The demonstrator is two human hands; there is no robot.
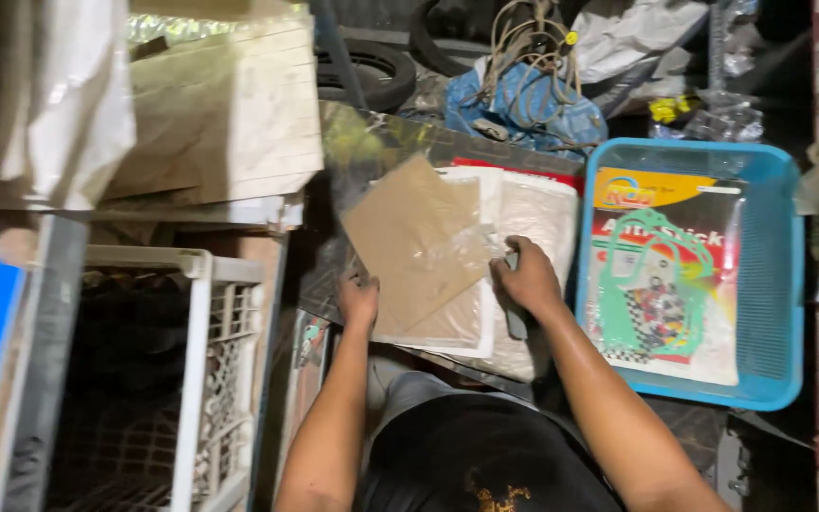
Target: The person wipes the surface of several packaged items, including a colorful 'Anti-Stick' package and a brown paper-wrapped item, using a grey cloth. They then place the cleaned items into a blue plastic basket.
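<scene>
- My left hand [359, 301] pinches the lower left edge of the brown card [416, 242]; my right hand [526, 278] presses flat on the clear packets [523, 223] beside it — no closed grip there.
- The card lies tilted atop the stack, on the desk [362, 152].
- Slick plastic could slide off — I judge the near edge risky.
- Room is tight: blue basket [784, 284] just right, white crate [203, 379] left.
</scene>
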